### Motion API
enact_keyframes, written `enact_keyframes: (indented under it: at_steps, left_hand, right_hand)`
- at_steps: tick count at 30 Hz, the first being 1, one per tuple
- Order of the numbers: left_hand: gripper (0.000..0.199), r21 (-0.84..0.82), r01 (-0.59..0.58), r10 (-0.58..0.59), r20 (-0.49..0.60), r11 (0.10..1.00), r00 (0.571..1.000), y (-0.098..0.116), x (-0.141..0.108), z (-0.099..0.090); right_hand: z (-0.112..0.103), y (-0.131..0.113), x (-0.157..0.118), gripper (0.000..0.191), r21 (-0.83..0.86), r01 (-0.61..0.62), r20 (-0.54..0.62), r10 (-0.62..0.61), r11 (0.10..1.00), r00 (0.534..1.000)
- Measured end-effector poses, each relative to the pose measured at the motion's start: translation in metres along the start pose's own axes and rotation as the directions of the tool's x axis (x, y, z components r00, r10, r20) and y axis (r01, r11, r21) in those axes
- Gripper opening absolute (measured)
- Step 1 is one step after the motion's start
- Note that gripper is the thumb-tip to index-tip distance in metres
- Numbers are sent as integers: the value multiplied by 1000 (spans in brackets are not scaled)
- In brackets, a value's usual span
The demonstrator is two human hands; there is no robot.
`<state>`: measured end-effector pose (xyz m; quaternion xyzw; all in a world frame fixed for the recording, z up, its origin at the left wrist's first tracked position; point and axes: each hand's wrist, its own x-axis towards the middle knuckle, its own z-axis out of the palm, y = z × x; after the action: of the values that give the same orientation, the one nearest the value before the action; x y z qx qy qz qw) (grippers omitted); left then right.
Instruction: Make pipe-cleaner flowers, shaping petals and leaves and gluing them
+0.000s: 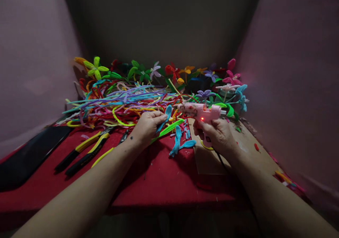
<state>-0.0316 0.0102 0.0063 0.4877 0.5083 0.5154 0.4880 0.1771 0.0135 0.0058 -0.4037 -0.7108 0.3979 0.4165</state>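
Observation:
My left hand [150,126] pinches a blue fuzzy petal [168,113], which stands up from between thumb and fingers. My right hand [218,133] is wrapped round the handle of a pink glue gun [197,110] with a lit red light. The gun's nozzle points left, close to the upper part of the blue petal; whether they touch cannot be made out. Several more blue petals [178,140] lie on the red cloth between my hands. A bright green strip [169,128] lies beside my left hand.
A heap of coloured pipe cleaners [127,100] spreads behind my hands, with fuzzy flowers [95,68] along the back. Yellow-black pliers [87,149] and a black flat object [31,156] lie left. Cardboard [209,162] lies under my right hand; a cord hangs from the gun.

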Motion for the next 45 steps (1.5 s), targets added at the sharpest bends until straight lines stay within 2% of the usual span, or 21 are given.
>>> enact_keyframes:
  at_steps: [15, 24, 45]
  left_hand:
    - [19, -3, -16, 16, -25, 1000, 1000, 0, 1, 0]
    - [19, -17, -13, 12, -29, 1000, 1000, 1, 0, 0]
    - [17, -49, -30, 28, -43, 998, 999, 6, -3, 2]
  right_hand:
    - [-1, 10, 1, 34, -25, 15, 18, -15, 1000, 1000]
    - [0, 3, 0, 33, -37, 13, 52, -11, 999, 999]
    - [0, 9, -1, 29, -43, 4, 79, 0, 999, 997]
